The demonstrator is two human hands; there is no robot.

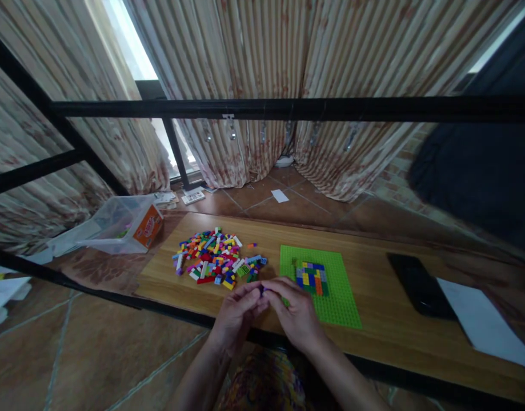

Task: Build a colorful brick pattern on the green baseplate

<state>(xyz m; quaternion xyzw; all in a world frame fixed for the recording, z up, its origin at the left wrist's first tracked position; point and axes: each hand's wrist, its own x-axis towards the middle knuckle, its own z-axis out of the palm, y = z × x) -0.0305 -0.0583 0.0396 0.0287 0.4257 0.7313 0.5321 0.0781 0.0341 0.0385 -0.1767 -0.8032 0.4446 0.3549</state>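
Note:
My left hand (240,314) and my right hand (294,311) meet above the table's front edge. Between their fingertips is a small dark blue or purple toy brick (263,290), mostly covered by the fingers; I cannot tell whether it is one brick or two. Behind my left hand spreads a loose pile of colourful toy bricks (213,257). To the right, partly behind my right hand, lies a bright green baseplate (341,285). A block of blue, yellow, green, grey and orange bricks (312,278) sits on it.
A clear plastic box (129,228) with an orange label stands left of the wooden table (266,228). On the table's right lie a black phone-like object (420,285) and a white sheet (489,322). A black metal rail (288,108) crosses in front of striped curtains (262,51).

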